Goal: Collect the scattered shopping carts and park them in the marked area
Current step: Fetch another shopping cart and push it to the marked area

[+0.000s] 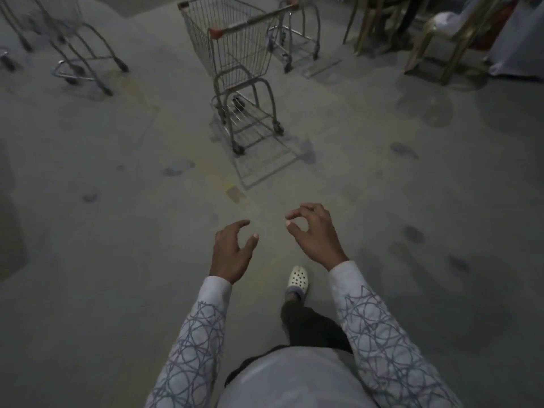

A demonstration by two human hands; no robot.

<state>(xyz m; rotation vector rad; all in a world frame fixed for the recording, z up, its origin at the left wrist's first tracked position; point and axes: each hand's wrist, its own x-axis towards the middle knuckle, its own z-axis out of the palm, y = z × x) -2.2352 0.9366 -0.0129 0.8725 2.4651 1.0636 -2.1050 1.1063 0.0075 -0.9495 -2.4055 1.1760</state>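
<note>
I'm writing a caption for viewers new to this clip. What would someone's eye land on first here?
The wire shopping cart with red handle caps stands alone on the grey floor at upper centre. Next come the left hand and right hand, held out low in front, fingers loosely curled and empty, well short of that cart. A second cart stands at the upper left and a third cart just behind the first.

Both hands are hanging empty over the grey floor [88, 290], left hand [232, 251] and right hand [315, 234] loosely curled, well short of the wire shopping cart [235, 51] standing ahead.
</note>
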